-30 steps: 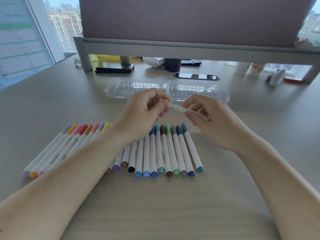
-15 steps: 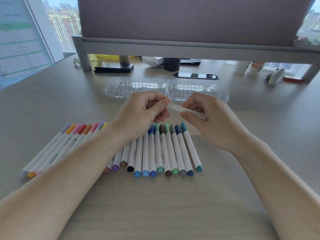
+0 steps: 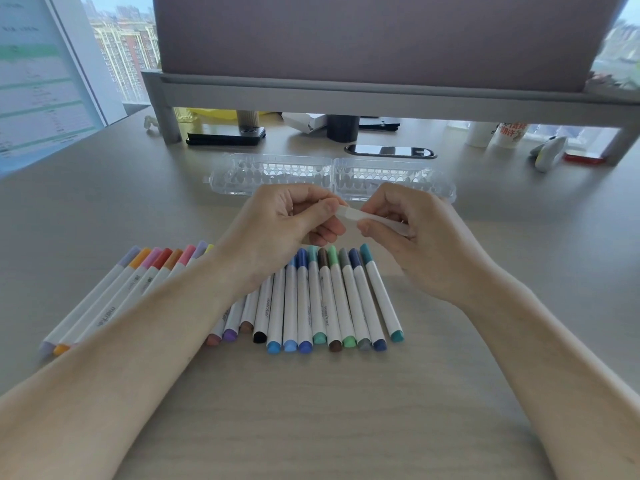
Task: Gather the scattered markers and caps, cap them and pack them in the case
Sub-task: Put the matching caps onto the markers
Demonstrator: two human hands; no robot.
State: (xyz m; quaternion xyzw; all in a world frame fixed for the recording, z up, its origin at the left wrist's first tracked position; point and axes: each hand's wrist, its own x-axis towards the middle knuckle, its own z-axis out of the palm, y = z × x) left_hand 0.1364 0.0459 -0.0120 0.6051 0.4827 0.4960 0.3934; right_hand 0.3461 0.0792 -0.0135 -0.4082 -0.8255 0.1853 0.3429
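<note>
White marker [image 3: 353,213] is held level between both hands, above the far ends of the row. Left hand [image 3: 277,230] pinches its left end, thumb and forefinger closed on it. Right hand [image 3: 426,244] is curled round the barrel. Cap hidden under the fingers; cannot tell if seated.

Row of markers [image 3: 332,299], capped, lies side by side on the desk [image 3: 311,410]. Case [image 3: 329,173] lies open just beyond the hands, no marker seen in it.

Judgement: capping nearly done, packing all left.

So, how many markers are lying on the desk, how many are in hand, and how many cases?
Markers lying on the desk: 21 counted, some partly under the left arm
White marker pinched between left hand and right hand: 1
Clear case, open: 1
Total: 23
</note>
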